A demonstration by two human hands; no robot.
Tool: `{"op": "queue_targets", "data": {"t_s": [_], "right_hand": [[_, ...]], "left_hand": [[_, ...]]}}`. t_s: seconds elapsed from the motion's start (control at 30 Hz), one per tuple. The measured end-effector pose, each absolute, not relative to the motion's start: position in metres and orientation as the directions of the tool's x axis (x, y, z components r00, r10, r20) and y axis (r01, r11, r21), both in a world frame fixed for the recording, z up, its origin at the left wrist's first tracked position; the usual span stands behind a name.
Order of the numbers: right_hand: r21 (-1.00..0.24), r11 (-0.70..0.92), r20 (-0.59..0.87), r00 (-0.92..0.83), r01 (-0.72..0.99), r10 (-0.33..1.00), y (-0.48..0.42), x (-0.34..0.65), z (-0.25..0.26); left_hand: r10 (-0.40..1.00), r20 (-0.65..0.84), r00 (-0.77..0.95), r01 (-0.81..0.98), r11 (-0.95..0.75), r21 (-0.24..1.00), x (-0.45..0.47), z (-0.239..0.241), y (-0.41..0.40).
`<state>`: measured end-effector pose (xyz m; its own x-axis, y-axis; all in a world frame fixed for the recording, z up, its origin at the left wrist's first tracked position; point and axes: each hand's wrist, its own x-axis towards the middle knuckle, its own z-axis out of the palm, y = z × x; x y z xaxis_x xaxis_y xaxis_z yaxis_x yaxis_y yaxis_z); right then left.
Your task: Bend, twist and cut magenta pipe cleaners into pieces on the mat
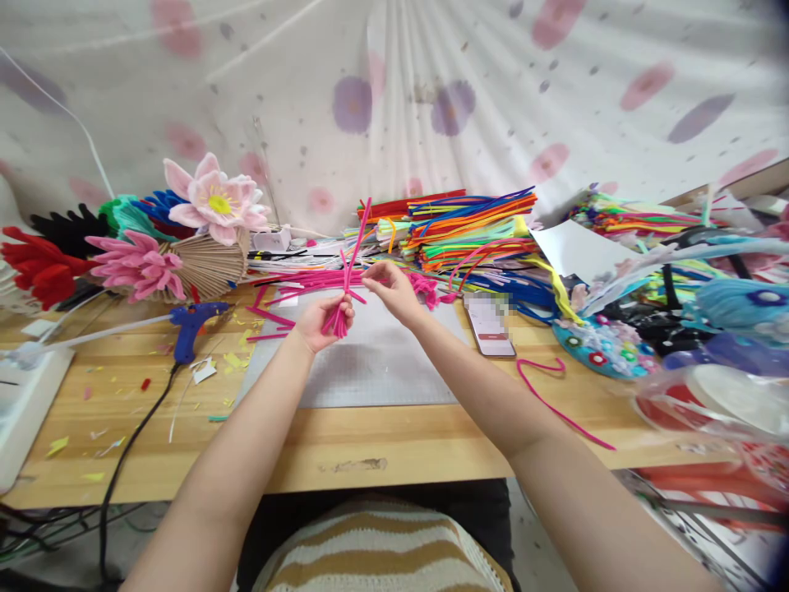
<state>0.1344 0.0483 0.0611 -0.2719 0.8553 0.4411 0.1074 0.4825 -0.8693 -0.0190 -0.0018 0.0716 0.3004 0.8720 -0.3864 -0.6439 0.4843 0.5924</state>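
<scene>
Over the mat (pixel 382 380), the left grip (pixel 328 322) held pink stems (pixel 356 249) near upright; the right grip (pixel 395 289), narrow, contents unclear, stood just rightward

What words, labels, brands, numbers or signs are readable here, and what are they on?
None can be read.
Phone: screen partly pixelated; any writing is too small or blurred.
Grey mat: any markings are too faint to make out.
</scene>
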Motion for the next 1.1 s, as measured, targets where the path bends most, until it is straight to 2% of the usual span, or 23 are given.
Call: {"op": "queue_targets", "data": {"t_s": [0.1, 0.27, 0.37, 0.43, 0.5, 0.57, 0.63, 0.67, 0.73, 0.8, 0.87, 0.93, 0.97, 1.03, 1.1], "right_hand": [[-0.836, 0.540, 0.457, -0.424, 0.096, 0.782, 0.047, 0.134, 0.063], [-0.771, 0.605, 0.430, -0.539, 0.199, 0.725, 0.051, 0.132, 0.075], [-0.720, 0.638, 0.379, -0.616, 0.272, 0.690, 0.055, 0.131, 0.081], [-0.645, 0.671, 0.330, -0.659, 0.364, 0.675, 0.057, 0.130, 0.087], [-0.540, 0.697, 0.268, -0.689, 0.471, 0.673, 0.057, 0.129, 0.093], [-0.426, 0.712, 0.208, -0.705, 0.558, 0.677, 0.058, 0.127, 0.099], [-0.313, 0.730, 0.170, -0.720, 0.608, 0.673, 0.058, 0.125, 0.103], [-0.259, 0.740, 0.159, -0.728, 0.621, 0.667, 0.058, 0.124, 0.105], [-0.168, 0.751, 0.138, -0.739, 0.639, 0.660, 0.058, 0.122, 0.107], [-0.115, 0.741, 0.097, -0.734, 0.662, 0.672, 0.057, 0.119, 0.107], [-0.102, 0.715, 0.047, -0.714, 0.692, 0.698, 0.057, 0.117, 0.107], [-0.129, 0.685, -0.002, -0.691, 0.717, 0.723, 0.059, 0.116, 0.105], [-0.162, 0.667, -0.021, -0.678, 0.727, 0.734, 0.061, 0.117, 0.103], [-0.283, 0.614, -0.037, -0.648, 0.737, 0.761, 0.064, 0.119, 0.098], [-0.469, 0.543, -0.018, -0.623, 0.696, 0.782, 0.068, 0.122, 0.091]], "left_hand": [[0.818, -0.392, 0.422, -0.695, 0.569, 0.439, -0.018, 0.068, -0.006], [0.793, -0.378, 0.478, -0.693, 0.605, 0.393, -0.016, 0.065, -0.006], [0.794, -0.428, 0.432, -0.653, 0.603, 0.459, -0.016, 0.069, -0.004], [0.831, -0.451, 0.325, -0.610, 0.549, 0.572, -0.014, 0.071, -0.002], [0.895, -0.411, 0.174, -0.523, 0.438, 0.731, -0.011, 0.072, 0.000], [0.954, -0.300, 0.008, -0.327, 0.286, 0.901, -0.008, 0.071, 0.001], [0.984, -0.106, -0.143, 0.030, 0.112, 0.993, -0.004, 0.069, 0.000], [0.980, 0.013, -0.199, 0.247, 0.037, 0.968, -0.002, 0.067, -0.001], [0.942, 0.239, -0.237, 0.628, -0.039, 0.777, 0.002, 0.064, -0.005], [0.909, 0.363, -0.206, 0.832, -0.032, 0.553, 0.005, 0.059, -0.009], [0.903, 0.393, -0.174, 0.900, -0.016, 0.436, 0.008, 0.053, -0.012], [0.906, 0.386, -0.172, 0.901, -0.013, 0.433, 0.009, 0.048, -0.012], [0.907, 0.378, -0.187, 0.882, -0.013, 0.470, 0.008, 0.045, -0.011], [0.915, 0.320, -0.245, 0.781, -0.009, 0.625, 0.005, 0.040, -0.006], [0.936, 0.190, -0.297, 0.542, 0.001, 0.840, 0.003, 0.036, 0.000]]}}
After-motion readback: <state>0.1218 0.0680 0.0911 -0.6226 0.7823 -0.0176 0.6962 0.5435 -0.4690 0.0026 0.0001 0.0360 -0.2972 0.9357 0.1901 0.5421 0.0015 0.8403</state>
